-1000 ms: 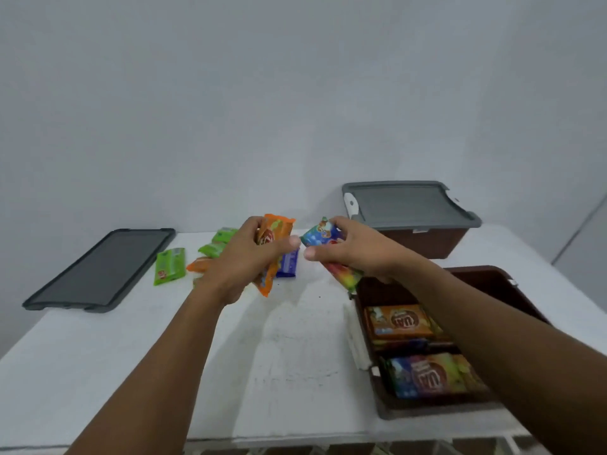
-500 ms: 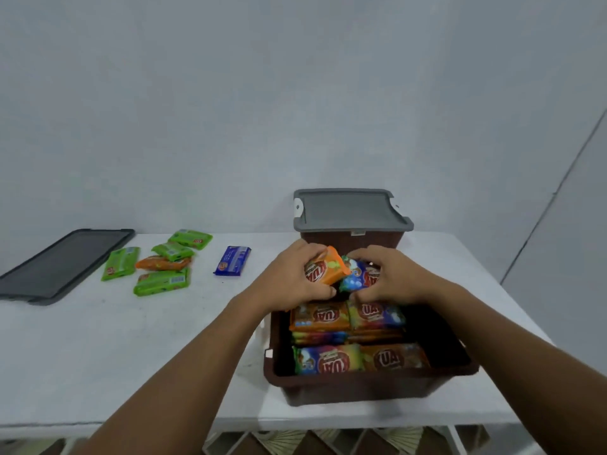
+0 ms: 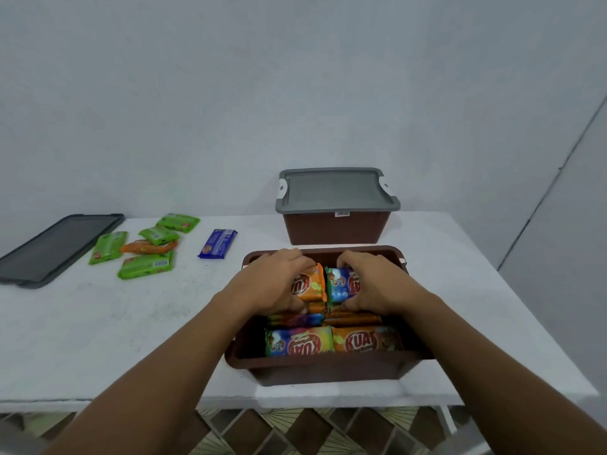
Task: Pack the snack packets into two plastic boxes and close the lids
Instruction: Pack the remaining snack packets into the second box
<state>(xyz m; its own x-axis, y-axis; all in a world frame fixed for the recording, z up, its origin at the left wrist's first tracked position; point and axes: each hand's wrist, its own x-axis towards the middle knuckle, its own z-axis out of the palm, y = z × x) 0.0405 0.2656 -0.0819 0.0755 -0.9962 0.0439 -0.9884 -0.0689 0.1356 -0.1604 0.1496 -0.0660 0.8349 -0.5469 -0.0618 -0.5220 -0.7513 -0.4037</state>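
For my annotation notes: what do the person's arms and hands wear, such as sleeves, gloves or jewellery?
Nothing visible. The left hand and right hand are bare, without gloves, rings or watch; both forearms show no sleeve up to the picture edge.

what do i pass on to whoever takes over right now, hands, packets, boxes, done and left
Left hand grips an orange packet, right hand grips a blue packet, both set low at the far end of the open brown box.
Done: that box holds rows of packets; the far box is closed under its grey lid.
The loose lid lies at the left of the table.
Left: let go of these two, pack the four green packets, loose orange packet and blue bar from the table, then lid the near box.
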